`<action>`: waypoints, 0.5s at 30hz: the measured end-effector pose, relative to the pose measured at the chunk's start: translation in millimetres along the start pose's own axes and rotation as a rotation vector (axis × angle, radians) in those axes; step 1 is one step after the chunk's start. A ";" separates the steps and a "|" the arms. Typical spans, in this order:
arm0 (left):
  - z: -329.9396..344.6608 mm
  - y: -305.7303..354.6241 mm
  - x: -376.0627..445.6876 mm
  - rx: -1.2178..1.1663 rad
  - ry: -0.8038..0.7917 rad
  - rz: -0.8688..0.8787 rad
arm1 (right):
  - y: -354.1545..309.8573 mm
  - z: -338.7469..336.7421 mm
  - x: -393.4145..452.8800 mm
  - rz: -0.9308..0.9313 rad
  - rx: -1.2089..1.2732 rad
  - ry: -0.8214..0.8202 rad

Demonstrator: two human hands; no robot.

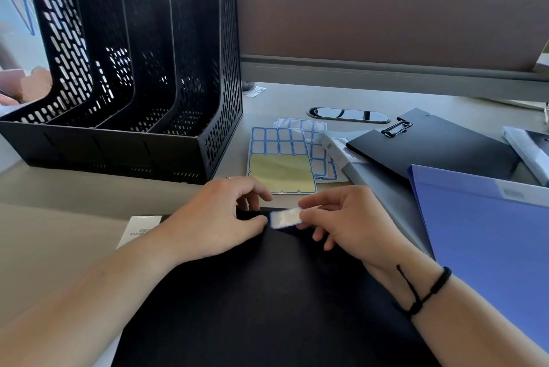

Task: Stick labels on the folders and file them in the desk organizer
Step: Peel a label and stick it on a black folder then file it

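Pinching one short end of a small blue-edged label (285,217) between thumb and fingertips of the right hand (341,221), over the top edge of the black folder (252,292) lying flat on the desk (59,218) right in front. Probably feather-light and limp, sticky underneath, apt to curl or grab early; best held by the very edge, laid down from one end, then smoothed flat. Left hand (219,218) resting on the folder just beside the label, fingers loosely bent, tips pressing the cover near its top edge, holding nothing. Folder itself likely thin, stiff enough to lift by a long edge, smooth and a bit slippery.

Just beyond, label sheets (279,147), the top one half peeled to bare yellow backing. Off to the right, a blue folder (490,248), a grey one (383,188) partly underneath and a black clip folder (439,150). Behind on the left, black mesh desk organizer (127,69), four slots, no folders in it.
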State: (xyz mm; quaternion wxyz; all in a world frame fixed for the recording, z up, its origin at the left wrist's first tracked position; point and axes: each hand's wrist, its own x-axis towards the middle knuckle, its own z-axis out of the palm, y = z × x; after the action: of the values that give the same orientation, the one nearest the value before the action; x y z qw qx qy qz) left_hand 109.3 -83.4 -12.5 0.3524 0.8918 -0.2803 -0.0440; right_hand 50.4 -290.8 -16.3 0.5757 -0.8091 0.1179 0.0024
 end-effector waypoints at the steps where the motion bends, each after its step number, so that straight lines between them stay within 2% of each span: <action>1: -0.1 -0.4 0.0 -0.003 -0.002 -0.003 | -0.1 -0.6 0.6 0.011 0.035 0.010; 4: -0.6 -1.5 0.0 -0.009 -0.007 -0.008 | -0.4 -0.8 1.4 0.031 0.069 0.014; 10: -1.0 -0.8 -0.3 -0.004 -0.007 0.014 | -2.7 2.5 -1.6 0.007 -0.041 -0.003; 15: -2.3 -4.5 0.1 0.068 -0.015 0.096 | -4.5 3.5 -3.1 0.004 -0.069 0.013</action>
State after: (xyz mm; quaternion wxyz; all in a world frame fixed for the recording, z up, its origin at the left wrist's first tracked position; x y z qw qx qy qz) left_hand 112.1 -79.5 -13.7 0.3215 0.8885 -0.3267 -0.0240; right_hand 48.7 -285.5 -12.8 0.5467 -0.8282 0.1233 0.0024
